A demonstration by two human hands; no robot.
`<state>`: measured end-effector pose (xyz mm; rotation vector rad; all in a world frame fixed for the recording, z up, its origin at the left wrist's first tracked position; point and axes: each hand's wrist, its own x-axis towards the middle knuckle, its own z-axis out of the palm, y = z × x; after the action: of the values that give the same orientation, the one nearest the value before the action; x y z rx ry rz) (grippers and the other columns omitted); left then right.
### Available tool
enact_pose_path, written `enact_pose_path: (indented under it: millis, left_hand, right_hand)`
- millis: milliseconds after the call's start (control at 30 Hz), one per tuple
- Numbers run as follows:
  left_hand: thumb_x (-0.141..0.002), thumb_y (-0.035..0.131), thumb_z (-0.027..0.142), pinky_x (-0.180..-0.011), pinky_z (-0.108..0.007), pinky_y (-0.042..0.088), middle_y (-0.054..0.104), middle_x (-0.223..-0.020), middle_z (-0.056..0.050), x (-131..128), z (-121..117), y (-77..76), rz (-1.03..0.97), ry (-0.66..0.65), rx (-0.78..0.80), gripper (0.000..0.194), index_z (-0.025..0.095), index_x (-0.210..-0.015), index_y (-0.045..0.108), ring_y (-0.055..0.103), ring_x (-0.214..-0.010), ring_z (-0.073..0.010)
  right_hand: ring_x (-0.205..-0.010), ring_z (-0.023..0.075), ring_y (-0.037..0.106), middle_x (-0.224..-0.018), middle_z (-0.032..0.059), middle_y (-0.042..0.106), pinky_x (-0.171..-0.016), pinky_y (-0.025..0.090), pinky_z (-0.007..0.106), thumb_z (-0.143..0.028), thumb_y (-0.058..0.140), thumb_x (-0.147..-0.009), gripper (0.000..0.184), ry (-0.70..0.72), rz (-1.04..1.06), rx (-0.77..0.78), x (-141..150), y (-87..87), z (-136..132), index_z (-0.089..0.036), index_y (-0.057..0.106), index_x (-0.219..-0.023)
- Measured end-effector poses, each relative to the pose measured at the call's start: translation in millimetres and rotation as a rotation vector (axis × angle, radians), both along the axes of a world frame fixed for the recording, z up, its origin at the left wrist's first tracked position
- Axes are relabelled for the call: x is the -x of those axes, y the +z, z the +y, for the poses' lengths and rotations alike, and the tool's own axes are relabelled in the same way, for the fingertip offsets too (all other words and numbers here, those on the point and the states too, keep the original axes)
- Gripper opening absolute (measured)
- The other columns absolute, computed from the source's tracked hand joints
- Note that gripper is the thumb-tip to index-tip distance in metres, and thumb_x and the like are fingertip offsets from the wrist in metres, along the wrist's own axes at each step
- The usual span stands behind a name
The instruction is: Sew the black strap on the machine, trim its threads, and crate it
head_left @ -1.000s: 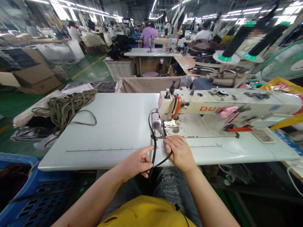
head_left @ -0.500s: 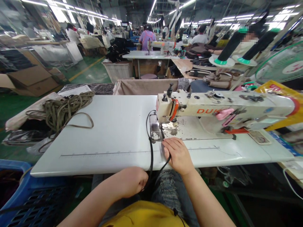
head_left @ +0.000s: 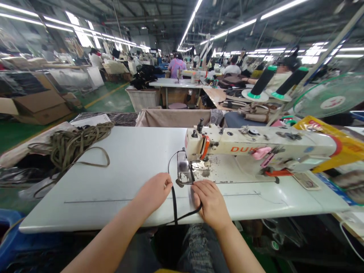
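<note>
A narrow black strap (head_left: 174, 206) runs over the table's front edge and up to my left hand (head_left: 156, 191), whose fingers are pinched on it left of the needle plate. From there a thin black end curves toward the sewing machine (head_left: 216, 146). My right hand (head_left: 209, 201) rests on the white table (head_left: 136, 159) just in front of the presser foot, fingers closed over another stretch of the strap. That stretch leads up under the foot. Below the palm it loops back left toward the table edge. The needle tip is too small to make out.
A heap of olive webbing (head_left: 75, 142) lies at the table's left, one loop reaching onto the top. Beyond the table stands a beige fabric-lined bin (head_left: 173, 117). Black thread cones (head_left: 260, 85) and a fan (head_left: 327, 98) are at right, a blue crate (head_left: 10, 223) at lower left.
My left hand has risen from below the table edge to beside the needle plate, with the strap at its fingers. My right hand stays near the foot. The view has tilted upward.
</note>
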<state>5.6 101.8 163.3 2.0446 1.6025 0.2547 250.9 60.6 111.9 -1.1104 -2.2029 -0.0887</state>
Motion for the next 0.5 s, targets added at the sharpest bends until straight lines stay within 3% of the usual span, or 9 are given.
enact_pose_path:
  millis: [133,233,367,500]
  left_hand:
    - [-0.095,0.059,0.023,-0.106,-0.036,0.044,0.061,-0.135,-0.017,-5,33,-37.2,-0.018,0.14,-0.143,0.036,0.013,-0.13,0.059,0.061,-0.123,-0.0283]
    - [-0.095,0.062,0.025,-0.116,-0.043,0.035,0.058,-0.139,-0.022,-7,62,-58.2,0.051,0.207,-0.149,0.052,0.006,-0.142,0.051,0.051,-0.136,-0.0343]
    - [-0.092,0.058,0.01,-0.11,-0.034,0.039,0.063,-0.13,-0.017,-7,84,-62.9,0.004,0.197,-0.122,0.04,0.009,-0.132,0.059,0.06,-0.126,-0.0272]
    - [-0.083,0.051,-0.006,-0.09,-0.024,0.047,0.07,-0.106,-0.009,-4,79,-64.5,-0.049,0.184,-0.102,0.043,0.012,-0.119,0.064,0.068,-0.1,-0.0183]
  right_hand:
    - [-0.106,0.0251,0.069,-0.116,0.0092,0.074,-0.102,0.055,0.049,-0.012,0.046,-0.101,0.03,-0.015,-0.022,-0.037,-2,-5.4,0,-0.019,0.07,-0.119]
    - [-0.101,0.0234,0.072,-0.111,0.0079,0.076,-0.098,0.058,0.043,-0.008,0.045,-0.095,0.033,0.002,-0.05,-0.209,-7,-22.5,12,-0.019,0.069,-0.115]
    - [-0.085,0.021,0.074,-0.099,0.0063,0.078,-0.089,0.061,0.037,-0.01,0.043,-0.095,0.03,0.019,-0.078,-0.448,-16,-51.1,36,-0.02,0.069,-0.106]
    - [-0.077,0.0181,0.074,-0.092,0.0028,0.079,-0.084,0.061,0.033,-0.008,0.041,-0.097,0.031,0.016,-0.079,-0.57,-23,-73.6,51,-0.021,0.07,-0.101]
